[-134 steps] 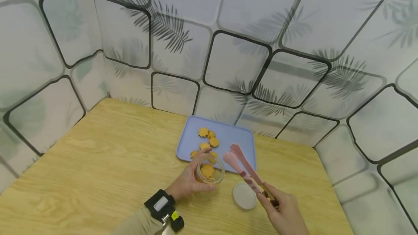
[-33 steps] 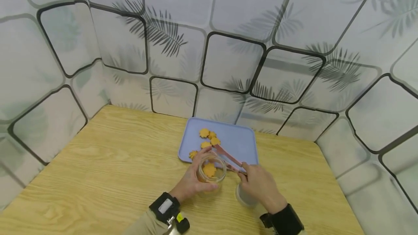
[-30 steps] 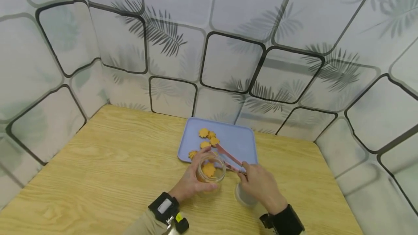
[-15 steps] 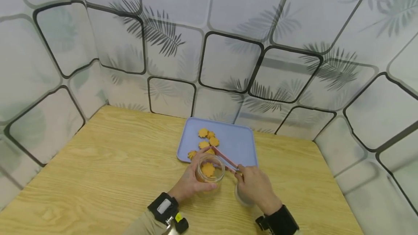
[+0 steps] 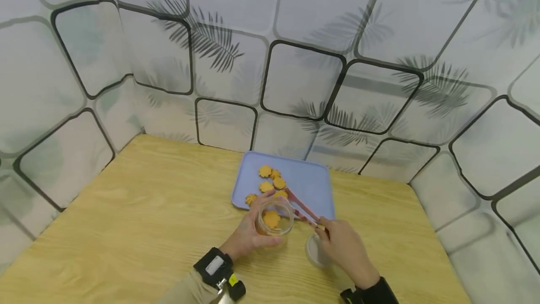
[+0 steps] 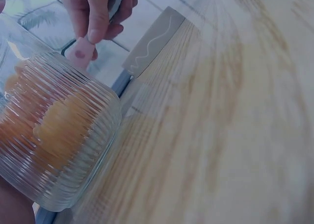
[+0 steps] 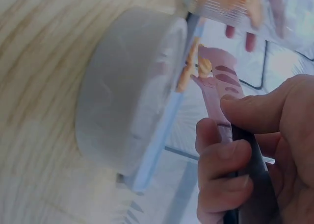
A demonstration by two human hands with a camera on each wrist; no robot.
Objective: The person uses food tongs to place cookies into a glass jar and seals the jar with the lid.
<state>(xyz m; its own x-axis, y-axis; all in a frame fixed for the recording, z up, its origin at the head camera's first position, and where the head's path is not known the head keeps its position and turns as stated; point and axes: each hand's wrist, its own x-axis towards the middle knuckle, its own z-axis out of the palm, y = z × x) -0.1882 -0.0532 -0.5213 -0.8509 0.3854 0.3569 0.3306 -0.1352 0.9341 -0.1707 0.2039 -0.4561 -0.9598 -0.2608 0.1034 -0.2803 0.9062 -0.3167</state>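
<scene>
My left hand grips a clear ribbed glass jar, tilted, mouth up, in front of the tray. Scalloped orange cookies lie in the jar. My right hand holds pink tongs by their dark handles, thumb on one side and fingers curled round the other. The tong tips reach behind the jar, right at a cookie; in the right wrist view orange shows between the tips. More cookies lie on the left half of the blue tray.
A round whitish lid lies on the wooden table right of the jar, partly under my right hand. A patterned curtain stands behind the tray and along both sides.
From above the tray's front, the tongs have come down to the cookies behind the jar. In the last half second, my right hand has drawn back slightly rightward. The jar stays nearly in place.
</scene>
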